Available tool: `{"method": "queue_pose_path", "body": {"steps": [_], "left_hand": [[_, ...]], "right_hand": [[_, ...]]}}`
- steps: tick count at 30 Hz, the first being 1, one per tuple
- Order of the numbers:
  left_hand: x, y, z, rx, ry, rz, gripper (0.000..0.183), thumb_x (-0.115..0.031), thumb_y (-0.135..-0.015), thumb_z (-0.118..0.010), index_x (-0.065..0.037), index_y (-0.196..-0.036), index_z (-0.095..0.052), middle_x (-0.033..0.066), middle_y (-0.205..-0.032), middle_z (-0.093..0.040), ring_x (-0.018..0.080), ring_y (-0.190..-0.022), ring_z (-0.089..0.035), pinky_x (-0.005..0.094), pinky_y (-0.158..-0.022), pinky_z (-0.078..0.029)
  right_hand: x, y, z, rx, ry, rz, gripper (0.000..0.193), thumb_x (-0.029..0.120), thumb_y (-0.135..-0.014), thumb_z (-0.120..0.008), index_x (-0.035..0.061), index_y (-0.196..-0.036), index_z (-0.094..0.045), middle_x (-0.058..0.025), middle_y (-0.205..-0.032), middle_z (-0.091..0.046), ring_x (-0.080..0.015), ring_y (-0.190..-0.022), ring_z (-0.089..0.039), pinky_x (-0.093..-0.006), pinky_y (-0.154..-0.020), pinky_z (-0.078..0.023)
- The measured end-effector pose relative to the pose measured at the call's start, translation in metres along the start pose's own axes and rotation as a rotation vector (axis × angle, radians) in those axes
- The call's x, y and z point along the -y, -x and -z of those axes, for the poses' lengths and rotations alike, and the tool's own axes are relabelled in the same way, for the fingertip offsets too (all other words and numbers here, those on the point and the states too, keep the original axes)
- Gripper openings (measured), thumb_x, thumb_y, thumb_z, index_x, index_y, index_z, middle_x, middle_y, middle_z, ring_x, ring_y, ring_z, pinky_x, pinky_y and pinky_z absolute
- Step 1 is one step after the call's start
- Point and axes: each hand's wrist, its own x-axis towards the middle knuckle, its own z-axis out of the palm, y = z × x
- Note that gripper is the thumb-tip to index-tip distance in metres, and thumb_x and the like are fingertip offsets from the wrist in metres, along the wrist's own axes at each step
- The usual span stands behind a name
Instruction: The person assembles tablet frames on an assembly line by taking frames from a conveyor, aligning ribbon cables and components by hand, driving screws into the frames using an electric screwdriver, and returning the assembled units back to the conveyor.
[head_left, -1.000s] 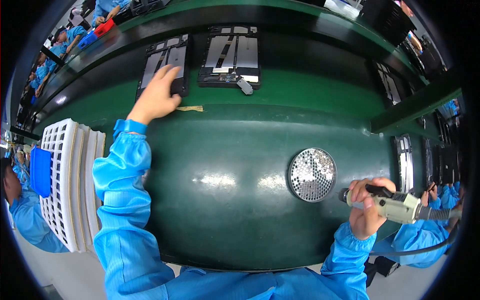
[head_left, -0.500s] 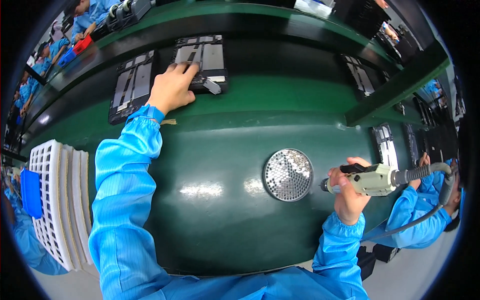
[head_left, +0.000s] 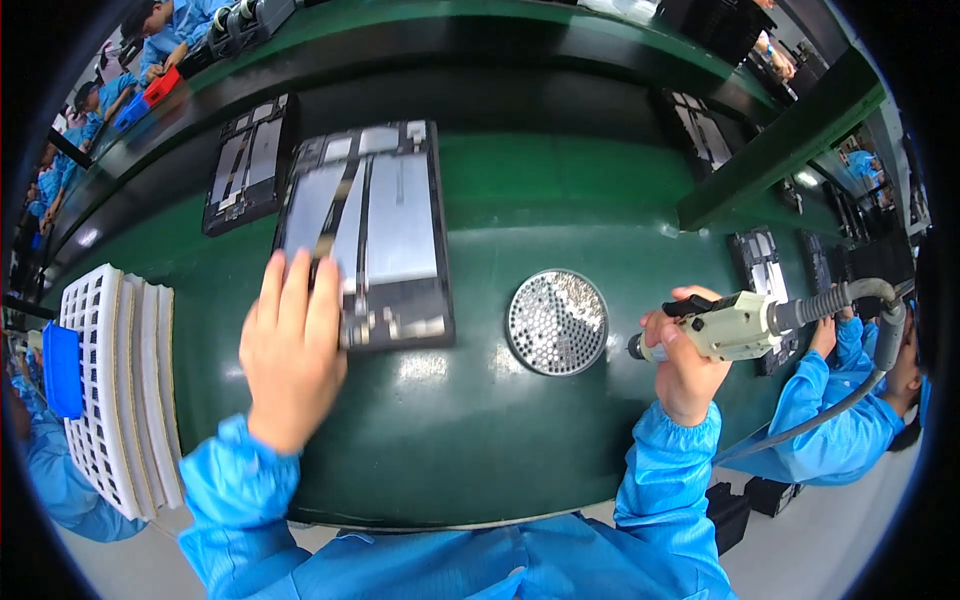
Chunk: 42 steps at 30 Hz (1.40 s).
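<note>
My left hand (head_left: 292, 345) grips the lower left edge of an opened tablet (head_left: 405, 215), fingers over its top; the thumb is hidden. The tablet has a black frame with silver battery cells and dark strips inside. In my right hand (head_left: 690, 365) is a pale electric screwdriver (head_left: 735, 328), its dark tip pointing left and its cable running off to the right. Between the two hands lies a round dish (head_left: 557, 322) with a grid of holes, many filled with small shiny screws. The screwdriver tip is just right of the dish, apart from it.
Another opened tablet (head_left: 247, 165) lies at the far left. More devices (head_left: 765, 270) are on the right, past a green post (head_left: 780, 145). White grid trays (head_left: 125, 400) with a blue piece (head_left: 62, 370) stand at the left. A co-worker in blue (head_left: 815, 420) sits at the right.
My left hand has pulled the tablet from the far side of the bench toward me. The right hand still holds the screwdriver in nearly the same place.
</note>
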Motion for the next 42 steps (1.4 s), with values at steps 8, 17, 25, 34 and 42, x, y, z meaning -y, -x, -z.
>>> {"method": "queue_pose_path", "body": {"steps": [8,17,25,34,42], "left_hand": [[-0.047,0.062,0.026,0.467,0.338,0.076,0.07,-0.02,-0.063,-0.081,-0.003,-0.125,-0.053,0.026,-0.134,-0.045,0.045,-0.122,-0.045,0.0471,-0.095,-0.044],[-0.066,0.04,-0.011,0.111,0.668,-0.205,0.036,-0.009,-0.068,-0.075,0.004,-0.098,-0.061,0.0144,-0.097,-0.057,0.0309,-0.088,-0.058,0.0404,-0.074,-0.047],[-0.065,0.042,-0.03,0.062,0.835,-0.264,0.026,-0.002,-0.067,-0.073,0.003,-0.09,-0.062,0.0128,-0.093,-0.057,0.0292,-0.088,-0.057,0.0375,-0.074,-0.047],[-0.068,0.046,-0.027,0.038,0.84,-0.317,0.019,-0.001,-0.067,-0.069,0.006,-0.083,-0.063,0.0139,-0.085,-0.057,0.029,-0.086,-0.057,0.0384,-0.071,-0.049],[-0.05,0.042,-0.036,0.063,0.788,-0.507,0.019,-0.008,-0.062,-0.062,0.006,-0.075,-0.066,0.0131,-0.091,-0.06,0.0285,-0.092,-0.056,0.041,-0.082,-0.047]], "right_hand": [[0.001,-0.003,-0.006,0.037,0.03,0.038,0.036,-0.002,-0.076,-0.061,-0.0055,-0.111,-0.053,-0.0109,-0.076,-0.057,-0.0189,-0.064,-0.057,-0.0381,-0.07,-0.051],[-0.003,-0.001,-0.008,0.078,0.151,0.071,0.046,0.008,-0.079,-0.059,-0.0056,-0.122,-0.049,-0.0081,-0.072,-0.054,-0.0187,-0.066,-0.052,-0.0411,-0.075,-0.045],[-0.006,-0.007,0.0,0.042,0.108,0.056,0.039,0.003,-0.079,-0.064,-0.0048,-0.116,-0.053,-0.0133,-0.086,-0.061,-0.024,-0.08,-0.061,-0.0456,-0.083,-0.05],[0.003,-0.024,0.007,0.075,0.183,0.038,0.044,0.014,-0.084,-0.063,-0.0022,-0.122,-0.047,-0.0157,-0.084,-0.06,-0.0276,-0.081,-0.059,-0.0511,-0.086,-0.048],[-0.004,-0.012,-0.038,0.258,0.007,0.205,0.044,0.011,-0.081,-0.06,0.003,-0.122,-0.047,-0.0071,-0.067,-0.05,-0.0201,-0.062,-0.05,-0.0431,-0.072,-0.044]]}}
